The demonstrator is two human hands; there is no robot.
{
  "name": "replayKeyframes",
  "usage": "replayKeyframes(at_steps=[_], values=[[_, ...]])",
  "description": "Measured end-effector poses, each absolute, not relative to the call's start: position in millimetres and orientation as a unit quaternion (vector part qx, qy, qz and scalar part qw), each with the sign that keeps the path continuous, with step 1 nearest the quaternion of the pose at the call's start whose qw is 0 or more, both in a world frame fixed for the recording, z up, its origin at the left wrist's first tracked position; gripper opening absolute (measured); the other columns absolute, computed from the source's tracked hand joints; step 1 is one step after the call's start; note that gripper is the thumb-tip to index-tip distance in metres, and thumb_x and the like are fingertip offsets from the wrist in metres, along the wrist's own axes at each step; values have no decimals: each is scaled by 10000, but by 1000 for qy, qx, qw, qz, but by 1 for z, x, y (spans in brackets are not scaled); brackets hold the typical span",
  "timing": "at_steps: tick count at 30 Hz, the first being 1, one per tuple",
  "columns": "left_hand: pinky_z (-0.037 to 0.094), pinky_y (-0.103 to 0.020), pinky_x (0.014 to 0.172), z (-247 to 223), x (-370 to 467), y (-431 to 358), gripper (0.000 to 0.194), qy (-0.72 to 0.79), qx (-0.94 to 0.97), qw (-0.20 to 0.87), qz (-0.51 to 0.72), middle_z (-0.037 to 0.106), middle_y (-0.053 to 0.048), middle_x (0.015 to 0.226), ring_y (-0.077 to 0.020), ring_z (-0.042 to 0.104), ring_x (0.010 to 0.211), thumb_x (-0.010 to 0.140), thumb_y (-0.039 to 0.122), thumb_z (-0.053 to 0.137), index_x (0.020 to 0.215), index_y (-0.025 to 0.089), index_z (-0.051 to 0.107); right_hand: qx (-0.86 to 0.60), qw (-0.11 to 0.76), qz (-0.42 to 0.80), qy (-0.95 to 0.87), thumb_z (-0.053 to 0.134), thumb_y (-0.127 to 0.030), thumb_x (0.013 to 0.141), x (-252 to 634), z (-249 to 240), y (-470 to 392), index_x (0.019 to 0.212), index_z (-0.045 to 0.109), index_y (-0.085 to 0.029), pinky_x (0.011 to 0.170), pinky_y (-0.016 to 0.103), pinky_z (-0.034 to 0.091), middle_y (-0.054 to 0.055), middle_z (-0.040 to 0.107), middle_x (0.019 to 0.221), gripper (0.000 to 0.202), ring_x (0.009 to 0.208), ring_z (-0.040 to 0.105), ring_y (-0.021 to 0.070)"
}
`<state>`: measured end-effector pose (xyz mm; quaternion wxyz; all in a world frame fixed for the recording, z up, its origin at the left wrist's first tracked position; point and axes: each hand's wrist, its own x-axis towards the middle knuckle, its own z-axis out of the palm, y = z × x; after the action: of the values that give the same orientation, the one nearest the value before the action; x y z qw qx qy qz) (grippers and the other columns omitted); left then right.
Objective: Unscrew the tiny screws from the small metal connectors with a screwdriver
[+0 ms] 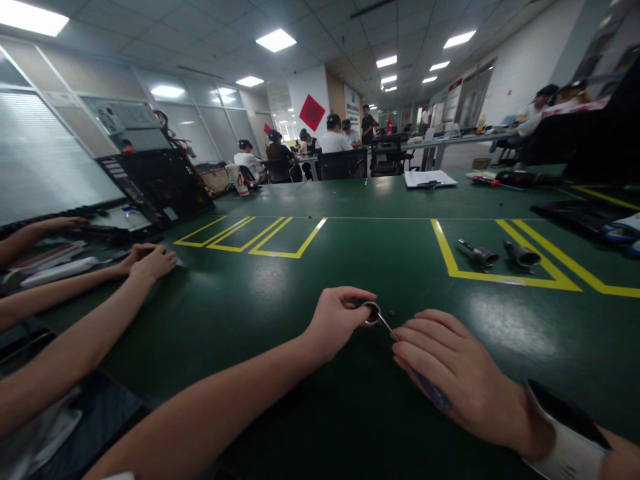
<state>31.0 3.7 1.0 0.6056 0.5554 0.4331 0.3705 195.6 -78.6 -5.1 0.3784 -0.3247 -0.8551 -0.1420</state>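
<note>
Here, your right hand (457,373) grips a screwdriver (431,391), its tip at the metal ring (377,307) pinched in your left hand (336,323) over the tabletop (270,313). The ring should be light, stiff and slick; take its outer rim. Far beyond the ring, a wall sign (352,110) is illegible.

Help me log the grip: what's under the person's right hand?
A slim tool: its metal shaft and part of a purplish handle show. The right hand covers the rest.

Dim overall | ceiling panels (276,40) lit | tabletop (515,327) glare | edges stretched
</note>
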Motion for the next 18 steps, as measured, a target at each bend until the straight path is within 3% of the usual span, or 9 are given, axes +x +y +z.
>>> replayKeyframes(at_steps=[4, 8, 12, 18], values=[[561, -305, 694, 3, 29, 8, 154, 435, 553, 603, 376, 693, -52, 745, -149, 655, 699, 672, 73, 656, 821, 105, 676, -361, 446, -62, -817, 496, -136, 851, 199, -8, -78, 952, 570, -191, 802, 363, 458, 34, 682, 839, 136, 794, 611, 169], [524, -343, 801, 7, 26, 11, 269, 454, 548, 600, 366, 687, -53, 814, -162, 649, 780, 638, 23, 655, 885, 128, 663, -486, 494, 40, -720, 468, -252, 880, 205, -13, -72, 805, 589, -203, 627, 302, 485, 25, 642, 744, 151, 710, 606, 168], [474, -359, 892, 7, 25, 13, 397, 438, 543, 614, 370, 680, -62, 925, -176, 634, 882, 582, -4, 698, 946, 144, 643, -530, 485, 89, -690, 460, -333, 883, 208, -16, -65, 712, 615, -203, 542, 272, 473, 16, 648, 691, 265, 640, 616, 163], [490, -354, 868, 6, 26, 12, 363, 422, 513, 641, 384, 652, -82, 999, -169, 629, 880, 614, -15, 676, 941, 128, 611, -534, 461, 142, -695, 456, -363, 882, 206, -18, -62, 770, 626, -204, 575, 276, 485, 22, 662, 728, 257, 676, 630, 168]])
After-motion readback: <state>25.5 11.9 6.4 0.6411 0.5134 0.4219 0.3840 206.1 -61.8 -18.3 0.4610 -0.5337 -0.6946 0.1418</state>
